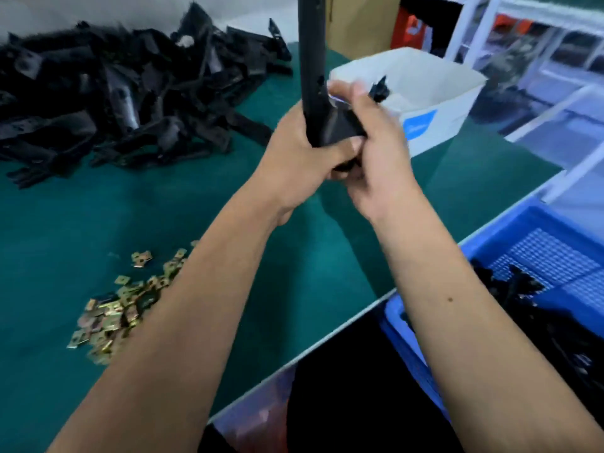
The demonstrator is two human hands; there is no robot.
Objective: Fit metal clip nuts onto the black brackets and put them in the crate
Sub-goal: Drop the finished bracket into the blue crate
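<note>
Currently we hold the long, stiff, seemingly light black bracket (313,60) upright at centre frame, left hand (300,158) fingers wrapped round its lower shaft, right hand (372,152) fingers pinching its wider base, the steadiest hold.

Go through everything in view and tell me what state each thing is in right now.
Long black bracket: upright, gripped by both hands.
Left hand: wrapped around its base.
Right hand: gripping beside it.
Brass-coloured clip nuts: loose.
Blue plastic crate: partly filled.
White cardboard box: open.

Green-topped table (202,204); white shelving (483,31) behind.
</note>
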